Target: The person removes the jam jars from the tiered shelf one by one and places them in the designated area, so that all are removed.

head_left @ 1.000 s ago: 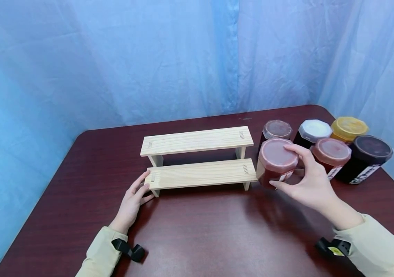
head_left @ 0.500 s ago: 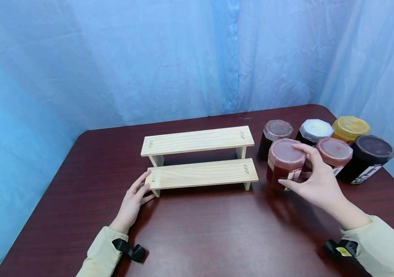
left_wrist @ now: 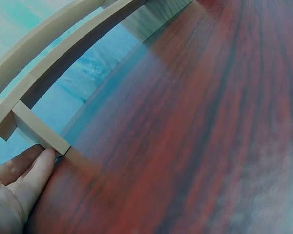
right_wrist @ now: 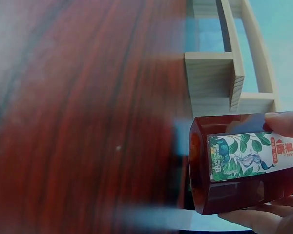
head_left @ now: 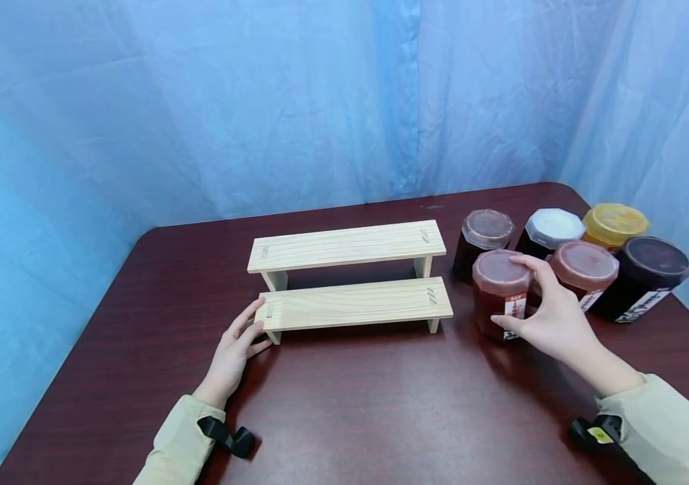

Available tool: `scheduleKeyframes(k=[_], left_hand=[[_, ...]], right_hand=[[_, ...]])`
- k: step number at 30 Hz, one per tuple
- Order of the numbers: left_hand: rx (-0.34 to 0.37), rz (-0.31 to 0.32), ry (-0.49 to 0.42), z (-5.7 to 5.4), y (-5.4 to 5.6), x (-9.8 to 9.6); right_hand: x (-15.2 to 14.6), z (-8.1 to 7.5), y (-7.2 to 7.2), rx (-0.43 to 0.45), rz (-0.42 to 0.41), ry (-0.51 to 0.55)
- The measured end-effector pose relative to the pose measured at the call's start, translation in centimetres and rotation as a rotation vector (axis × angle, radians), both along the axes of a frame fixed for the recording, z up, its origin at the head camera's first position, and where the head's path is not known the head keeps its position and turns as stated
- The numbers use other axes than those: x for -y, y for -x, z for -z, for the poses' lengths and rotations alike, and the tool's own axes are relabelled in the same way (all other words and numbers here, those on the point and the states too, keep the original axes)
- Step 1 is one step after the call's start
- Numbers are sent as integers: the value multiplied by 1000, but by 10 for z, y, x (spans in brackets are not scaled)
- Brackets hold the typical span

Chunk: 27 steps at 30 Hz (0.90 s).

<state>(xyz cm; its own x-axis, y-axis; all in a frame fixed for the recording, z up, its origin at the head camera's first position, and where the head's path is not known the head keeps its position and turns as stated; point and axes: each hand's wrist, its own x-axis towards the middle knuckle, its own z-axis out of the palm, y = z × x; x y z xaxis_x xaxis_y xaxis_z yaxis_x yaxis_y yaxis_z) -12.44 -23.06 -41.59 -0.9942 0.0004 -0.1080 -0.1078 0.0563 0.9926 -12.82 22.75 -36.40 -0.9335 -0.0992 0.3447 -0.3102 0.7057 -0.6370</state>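
In the head view, my right hand grips a jar of dark red contents with a frosted pinkish lid, fingers behind it and thumb on its near side. The jar stands upright, its base close to the table, right of the front wooden riser. Its leafy printed label faces the right wrist camera. My left hand holds the left end of the front wooden riser, with fingers on the board's end. In the left wrist view, fingertips touch the riser's leg.
A second, taller wooden riser stands behind the front one. Several lidded jars cluster at the right: a dark one, a white-lidded one, a yellow one, a red one and a black one. Blue curtains surround the table.
My right hand has carried the red jar rightward, away from the front riser's right end, and then lowered it. My left hand stays on the riser.
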Motion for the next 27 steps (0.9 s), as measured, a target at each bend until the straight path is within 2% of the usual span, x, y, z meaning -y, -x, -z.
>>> scheduleKeyframes(k=[12,27], left_hand=[[6,2,5,-1,0,0],[11,-11,6,0,0,0]], right_hand=[[-3,3,8,38,-9,-34],[-9,4,5,58,17,-82]])
